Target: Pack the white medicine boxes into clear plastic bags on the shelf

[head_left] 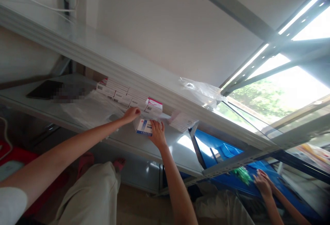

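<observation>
A blue and white box (pixel 144 127) lies on the lower metal shelf (pixel 129 139), and the fingers of my right hand (pixel 157 132) rest over its right side. My left hand (pixel 132 114) is just above and left of that box, its fingers curled together; whatever they hold, if anything, is too small to name. Behind my hands, several white boxes (pixel 120 96) stand in a row. A pink and white box (pixel 154 106) is at the row's right end. Clear plastic packaging (pixel 90 109) lies to the left of my left hand.
An upper shelf (pixel 144 73) crosses above my hands, with a clear plastic bag (pixel 201 90) on it. More wrapped boxes (pixel 182 121) sit to the right. A dark flat object (pixel 46 89) lies far left. Another person's hands (pixel 264 182) are at lower right near green material (pixel 242 175).
</observation>
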`<state>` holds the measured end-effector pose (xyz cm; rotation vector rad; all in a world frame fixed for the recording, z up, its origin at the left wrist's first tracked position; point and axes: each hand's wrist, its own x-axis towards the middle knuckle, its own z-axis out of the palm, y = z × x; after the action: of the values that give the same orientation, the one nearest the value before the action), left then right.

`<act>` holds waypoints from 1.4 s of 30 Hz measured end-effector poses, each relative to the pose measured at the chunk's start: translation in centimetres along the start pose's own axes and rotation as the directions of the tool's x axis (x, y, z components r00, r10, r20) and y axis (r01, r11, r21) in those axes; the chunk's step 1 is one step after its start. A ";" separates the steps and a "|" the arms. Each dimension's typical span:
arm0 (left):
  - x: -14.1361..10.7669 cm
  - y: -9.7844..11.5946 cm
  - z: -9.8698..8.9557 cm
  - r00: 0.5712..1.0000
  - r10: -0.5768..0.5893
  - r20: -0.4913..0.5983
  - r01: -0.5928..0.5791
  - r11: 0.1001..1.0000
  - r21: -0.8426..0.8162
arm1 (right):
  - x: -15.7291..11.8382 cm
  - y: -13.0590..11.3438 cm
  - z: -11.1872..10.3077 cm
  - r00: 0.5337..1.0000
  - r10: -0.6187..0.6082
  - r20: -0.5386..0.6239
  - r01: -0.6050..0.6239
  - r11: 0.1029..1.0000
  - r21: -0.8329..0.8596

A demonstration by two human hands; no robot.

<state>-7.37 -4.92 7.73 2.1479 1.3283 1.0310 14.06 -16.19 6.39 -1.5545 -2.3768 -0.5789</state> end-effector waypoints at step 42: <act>-6.4 1.9 1.3 0.987 -0.157 0.043 0.161 0.980 -0.114 | 4.6 3.4 -0.6 0.986 0.094 0.136 -0.105 0.991 0.079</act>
<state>-7.00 -11.45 5.77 1.9304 1.3639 0.9792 15.28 -11.51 9.47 -1.7104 -2.3663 -0.3586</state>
